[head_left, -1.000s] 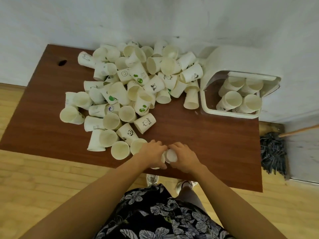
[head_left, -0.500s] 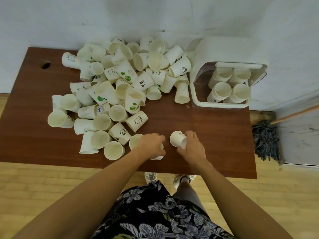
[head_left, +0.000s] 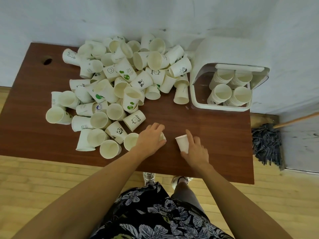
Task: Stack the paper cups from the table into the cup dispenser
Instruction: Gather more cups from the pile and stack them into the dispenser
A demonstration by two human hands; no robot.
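Observation:
A big heap of white paper cups (head_left: 120, 83), several with printed pictures, covers the left and back of the brown table (head_left: 215, 135). At the back right stands the white cup dispenser (head_left: 222, 54), its open front showing several stacks of cups (head_left: 229, 90). My right hand (head_left: 196, 149) holds one plain white cup (head_left: 182, 143) near the table's front, bottom end up. My left hand (head_left: 150, 138) lies over another cup (head_left: 162, 136) at the heap's near edge, hiding most of it.
A small dark hole (head_left: 47, 61) is in the table's back left corner. A mop (head_left: 267, 145) with a wooden handle lies on the floor to the right of the table. A pale wall runs behind the table. Bare tabletop lies between my hands and the dispenser.
My hands were together on cups at the front edge. They have parted: the right hand has drawn one cup off to the right, the left hand stays on the other.

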